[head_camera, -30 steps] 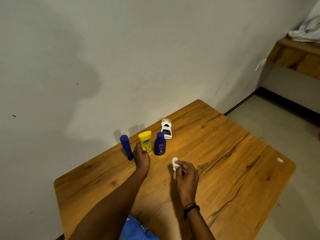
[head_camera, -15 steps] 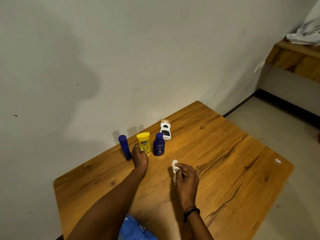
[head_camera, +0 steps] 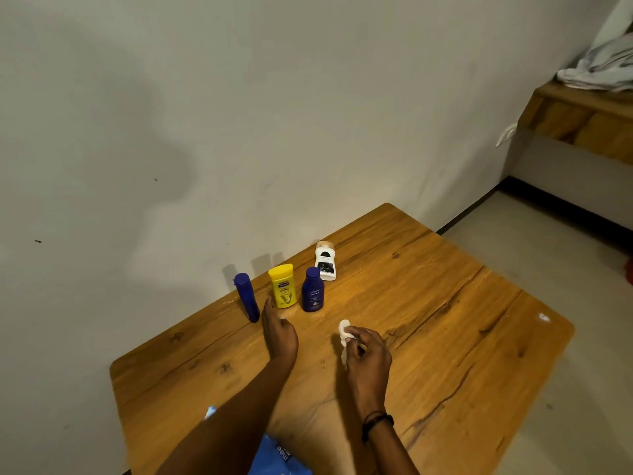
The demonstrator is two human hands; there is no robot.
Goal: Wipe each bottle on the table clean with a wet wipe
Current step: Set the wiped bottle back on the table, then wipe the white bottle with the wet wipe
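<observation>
Since the earlier frames the left hand [head_camera: 281, 334] has drawn back slightly toward the person. Its fingertips now sit just short of the yellow lotion bottle [head_camera: 283, 286], while everything else lies as it did.

The wooden table [head_camera: 445, 337] stands against the wall, so the bottles can be lined up near its far edge, leaving open surface nearer the person. A blue wet-wipe pack [head_camera: 274, 457] lies at the near edge under the forearms, probably kept there for easy reach.

The left hand holds nothing. Its fingers are loosely extended toward the gap between the slim blue bottle [head_camera: 247, 296] and the yellow one, and whether a fingertip touches either cannot be told. It seems placed to pick up or steady the next bottle. The right hand [head_camera: 370, 351] hovers over the middle of the table with its fingers curled, pinching a crumpled wet wipe [head_camera: 344, 329] so that a wad sticks out in front, ready to rub.

All four bottles stand upright and untouched by the wipe: the slim blue one, the yellow one, the dark blue Nivea bottle [head_camera: 312, 291] and, slightly behind, the white bottle [head_camera: 325, 260].
</observation>
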